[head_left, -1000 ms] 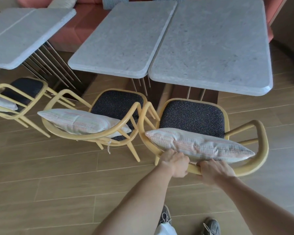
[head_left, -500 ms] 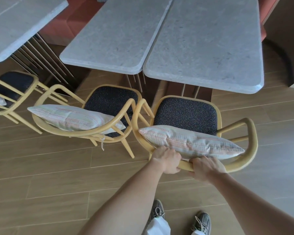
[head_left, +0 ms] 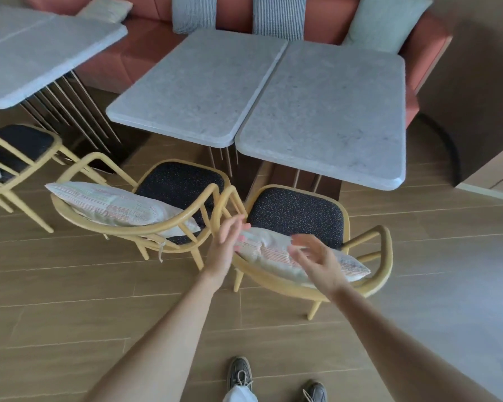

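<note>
A yellow wooden armchair (head_left: 385, 256) with a dark speckled seat stands in front of the right grey table (head_left: 331, 111). A pale striped cushion (head_left: 270, 250) leans against its curved backrest. My left hand (head_left: 227, 242) hovers over the cushion's left end, fingers straight and spread. My right hand (head_left: 317, 259) floats above the cushion's middle, fingers loosely spread, blurred by motion. Neither hand holds anything.
A second yellow armchair (head_left: 79, 166) with its own cushion (head_left: 114, 204) touches the first on the left. A third chair (head_left: 15, 158) sits at far left. Two more grey tables (head_left: 192, 85), (head_left: 35, 53) and an orange sofa (head_left: 427, 47) with pillows lie beyond. My shoes (head_left: 240, 372) stand on the wooden floor.
Both hands have let go of the chair's backrest and lifted up over the cushion, fingers spread. The view has pulled back and tilted up.
</note>
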Demonstrator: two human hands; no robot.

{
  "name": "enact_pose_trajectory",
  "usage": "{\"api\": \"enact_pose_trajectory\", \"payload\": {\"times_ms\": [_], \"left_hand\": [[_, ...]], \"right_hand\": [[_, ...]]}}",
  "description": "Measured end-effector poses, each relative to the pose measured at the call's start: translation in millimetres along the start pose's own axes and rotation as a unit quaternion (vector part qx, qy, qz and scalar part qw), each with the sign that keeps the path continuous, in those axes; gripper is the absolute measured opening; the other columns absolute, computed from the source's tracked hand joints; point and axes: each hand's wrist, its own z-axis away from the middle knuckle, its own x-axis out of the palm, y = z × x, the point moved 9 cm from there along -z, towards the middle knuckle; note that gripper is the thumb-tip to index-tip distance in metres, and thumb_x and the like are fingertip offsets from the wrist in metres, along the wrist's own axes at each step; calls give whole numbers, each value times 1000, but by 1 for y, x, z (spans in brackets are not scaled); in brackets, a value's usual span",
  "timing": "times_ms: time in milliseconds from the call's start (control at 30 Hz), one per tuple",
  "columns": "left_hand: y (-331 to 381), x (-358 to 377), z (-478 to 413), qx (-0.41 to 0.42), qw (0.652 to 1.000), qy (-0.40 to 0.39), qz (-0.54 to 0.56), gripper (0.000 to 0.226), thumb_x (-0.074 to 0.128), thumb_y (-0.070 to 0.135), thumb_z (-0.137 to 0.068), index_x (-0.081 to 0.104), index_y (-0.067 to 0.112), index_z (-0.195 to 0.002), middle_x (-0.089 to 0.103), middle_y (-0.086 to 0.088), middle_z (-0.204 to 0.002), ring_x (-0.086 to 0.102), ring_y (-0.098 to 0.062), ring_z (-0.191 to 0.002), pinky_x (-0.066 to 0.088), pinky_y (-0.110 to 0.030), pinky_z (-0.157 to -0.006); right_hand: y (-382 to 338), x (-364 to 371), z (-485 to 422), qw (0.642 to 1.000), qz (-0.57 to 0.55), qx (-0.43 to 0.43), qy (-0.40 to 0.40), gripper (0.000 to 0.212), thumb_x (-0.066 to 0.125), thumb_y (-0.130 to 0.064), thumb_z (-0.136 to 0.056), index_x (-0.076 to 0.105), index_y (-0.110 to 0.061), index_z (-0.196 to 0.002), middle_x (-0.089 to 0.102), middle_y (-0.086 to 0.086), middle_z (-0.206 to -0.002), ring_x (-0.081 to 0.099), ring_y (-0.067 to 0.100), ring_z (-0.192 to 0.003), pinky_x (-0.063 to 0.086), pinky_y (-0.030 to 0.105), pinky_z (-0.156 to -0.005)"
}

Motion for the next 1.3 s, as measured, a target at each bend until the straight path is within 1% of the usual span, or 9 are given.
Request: {"api": "enact_pose_trajectory", "payload": {"times_ms": [67,167,300,433,600,733,833,1067,1300], "left_hand": [[39,-33,25,47,993,56,95,51,40,67,-98,55,41,-139,68,1,-142,62,-25,-135,44,-52,-118],[114,-81,85,176,965,126,147,81,61,87,-81,51,39,-147,66,4,-147,58,-23,-141,47,-42,-113],[191,-123,188,321,915,220,109,80,62,84,-83,53,37,-147,60,-1,-151,52,-27,-146,43,-38,-115],[221,-152,290,377,871,313,24,72,57,84,-87,53,44,-147,59,-1,-152,51,-28,-146,41,-38,-118],[216,-221,434,388,808,443,-19,70,58,83,-87,58,42,-144,59,-5,-153,54,-30,-144,41,-42,-115],[193,-276,549,389,752,531,-40,66,60,78,-92,57,38,-145,60,-5,-152,57,-29,-138,43,-43,-113],[174,-316,621,383,721,576,-50,64,58,75,-95,56,36,-146,61,-5,-150,58,-29,-137,45,-41,-112],[138,-428,758,352,682,634,-97,65,60,71,-97,55,29,-146,63,-9,-148,57,-35,-141,45,-40,-113],[123,-558,807,359,687,624,-96,63,62,71,-96,59,30,-143,63,-9,-148,56,-36,-143,45,-41,-114]], "right_hand": [[-62,-19,6,991,-104,-67,48,64,51,-77,-85,66,-32,-128,69,-11,-129,66,12,-121,55,32,-99],[-161,-31,25,963,-155,-220,36,74,40,-81,-93,61,-26,-138,64,-7,-140,60,17,-133,48,41,-108],[-250,-14,54,921,-182,-343,-41,79,36,-79,-96,53,-21,-146,55,1,-152,52,26,-142,42,46,-115],[-306,43,101,889,-151,-406,-147,74,38,-75,-98,53,-20,-145,51,7,-155,47,25,-146,42,46,-116],[-372,145,174,832,-146,-456,-282,75,47,-71,-97,52,-13,-145,50,7,-155,45,23,-147,42,45,-118],[-419,238,237,783,-169,-467,-375,60,58,-44,-97,51,-11,-146,53,6,-154,47,20,-146,41,47,-119],[-447,310,287,748,-169,-482,-423,75,61,-60,-95,49,-8,-148,52,7,-155,47,20,-147,40,45,-121],[-500,481,384,698,-186,-497,-480,93,61,-73,-88,47,-2,-147,54,7,-152,50,20,-145,41,43,-120],[-539,608,414,707,-189,-482,-481,87,61,-72,-88,48,-9,-146,55,5,-152,51,20,-144,42,40,-119]]}}
